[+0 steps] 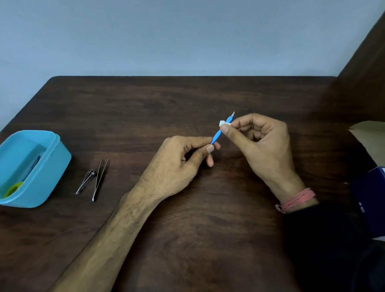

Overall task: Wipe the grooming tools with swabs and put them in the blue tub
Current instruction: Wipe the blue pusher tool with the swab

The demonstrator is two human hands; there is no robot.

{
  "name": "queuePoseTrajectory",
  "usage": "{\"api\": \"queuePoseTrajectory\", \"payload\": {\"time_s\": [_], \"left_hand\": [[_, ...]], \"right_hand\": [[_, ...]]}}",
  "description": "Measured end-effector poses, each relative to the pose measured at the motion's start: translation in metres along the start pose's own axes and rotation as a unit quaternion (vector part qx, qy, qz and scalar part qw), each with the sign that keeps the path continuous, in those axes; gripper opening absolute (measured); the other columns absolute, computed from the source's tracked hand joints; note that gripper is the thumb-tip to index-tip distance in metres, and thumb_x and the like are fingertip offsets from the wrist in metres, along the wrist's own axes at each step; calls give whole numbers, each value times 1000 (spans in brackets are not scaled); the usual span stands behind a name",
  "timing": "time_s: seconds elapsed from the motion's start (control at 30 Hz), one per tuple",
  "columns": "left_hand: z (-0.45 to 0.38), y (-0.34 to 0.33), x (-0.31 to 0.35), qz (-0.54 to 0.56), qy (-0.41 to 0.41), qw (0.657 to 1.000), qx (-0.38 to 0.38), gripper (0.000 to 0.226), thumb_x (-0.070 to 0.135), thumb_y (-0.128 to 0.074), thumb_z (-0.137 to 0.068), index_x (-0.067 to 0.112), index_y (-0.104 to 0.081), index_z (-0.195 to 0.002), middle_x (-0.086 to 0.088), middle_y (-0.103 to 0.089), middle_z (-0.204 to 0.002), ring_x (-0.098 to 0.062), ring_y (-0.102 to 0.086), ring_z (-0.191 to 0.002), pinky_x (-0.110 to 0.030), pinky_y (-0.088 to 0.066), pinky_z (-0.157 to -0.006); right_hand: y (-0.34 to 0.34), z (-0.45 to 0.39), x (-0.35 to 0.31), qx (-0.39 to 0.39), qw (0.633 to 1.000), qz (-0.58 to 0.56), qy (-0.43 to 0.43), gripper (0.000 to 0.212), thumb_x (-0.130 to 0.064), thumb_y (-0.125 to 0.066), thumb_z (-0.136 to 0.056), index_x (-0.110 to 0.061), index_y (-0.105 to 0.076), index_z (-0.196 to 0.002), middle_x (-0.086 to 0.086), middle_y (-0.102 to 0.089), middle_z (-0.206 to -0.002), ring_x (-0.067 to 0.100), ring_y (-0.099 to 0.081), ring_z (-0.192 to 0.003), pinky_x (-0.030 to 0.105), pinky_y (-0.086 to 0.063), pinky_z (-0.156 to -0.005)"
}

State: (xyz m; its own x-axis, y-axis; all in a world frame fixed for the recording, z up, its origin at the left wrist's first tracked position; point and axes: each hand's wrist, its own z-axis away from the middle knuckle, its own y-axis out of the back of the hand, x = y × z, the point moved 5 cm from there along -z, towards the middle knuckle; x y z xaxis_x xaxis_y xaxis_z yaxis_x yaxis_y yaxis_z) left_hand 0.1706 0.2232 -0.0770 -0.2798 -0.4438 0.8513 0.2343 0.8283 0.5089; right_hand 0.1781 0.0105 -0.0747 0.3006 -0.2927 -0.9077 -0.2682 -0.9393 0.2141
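Observation:
My left hand pinches the lower end of a thin blue grooming tool that tilts up to the right, its pale tip showing above my fingers. My right hand presses a small white swab against the tool's upper part between thumb and forefinger. The blue tub stands at the table's left edge, holding a tool with a green handle and another dark tool. A metal nail clipper and metal tweezers lie side by side on the table just right of the tub.
The dark wooden table runs back to a pale wall. A cardboard box and a dark blue box sit at the right edge. A dark sleeve covers my right forearm.

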Motion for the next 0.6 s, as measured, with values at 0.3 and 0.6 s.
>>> {"api": "queuePoseTrajectory", "payload": {"time_s": [0.3,0.6], "left_hand": [[0,0,-1,-4,5,1000,16,22,28,-61,-115,30,-82,-123,12,-79,-83,7,-56,-52,-28,-45,-59],[0,0,-1,2,-1,1000,23,20,28,-64,-114,31,-83,-120,12,-79,-82,3,-54,-50,-34,-46,-55]], "right_hand": [[-2,-1,2,-22,1000,-10,-3,16,-37,-91,-93,-23,-84,-90,2,-82,-88,54,-65,-68,60,-54,-59],[-1,0,1,-29,1000,-12,-2,13,-32,-90,-95,-20,-84,-90,1,-81,-84,43,-58,-58,54,-48,-54]]}}
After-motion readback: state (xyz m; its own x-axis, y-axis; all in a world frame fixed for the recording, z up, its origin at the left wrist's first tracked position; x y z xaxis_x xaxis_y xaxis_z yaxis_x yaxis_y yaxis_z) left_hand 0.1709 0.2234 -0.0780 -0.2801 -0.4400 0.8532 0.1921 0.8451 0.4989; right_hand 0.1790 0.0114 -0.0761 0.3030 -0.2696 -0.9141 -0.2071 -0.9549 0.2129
